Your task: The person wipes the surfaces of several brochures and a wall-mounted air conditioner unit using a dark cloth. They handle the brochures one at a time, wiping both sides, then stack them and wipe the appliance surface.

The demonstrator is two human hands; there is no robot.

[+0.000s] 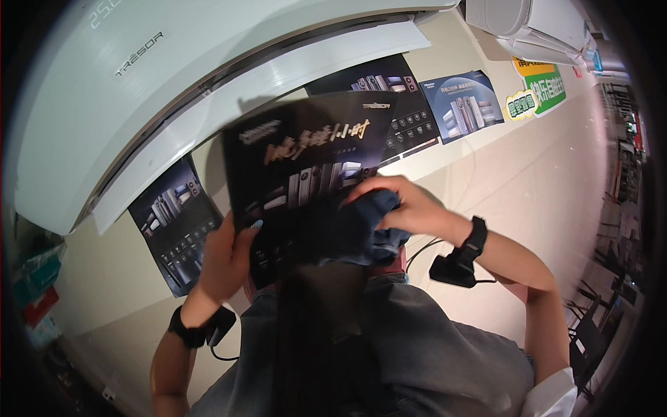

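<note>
My left hand (226,258) grips the lower left edge of a dark promotional board (306,149), thumb in front. The board is tilted up in front of me and carries gold lettering and a picture of a row of appliances. My right hand (410,207) is closed round a crumpled dark blue cloth (372,222) that lies against the board's lower right part. The cloth covers that corner of the board. Some of the right fingertips are hidden in its folds. A dark strap-like shape hides the board's bottom edge.
A white wall air conditioner (174,90) spans the upper left. Other dark posters (174,222) and a blue poster (464,108) lie beyond the board. Green and yellow signs (542,87) and another white unit (535,24) are at the upper right. Black cabled devices (455,267) are strapped to my wrists.
</note>
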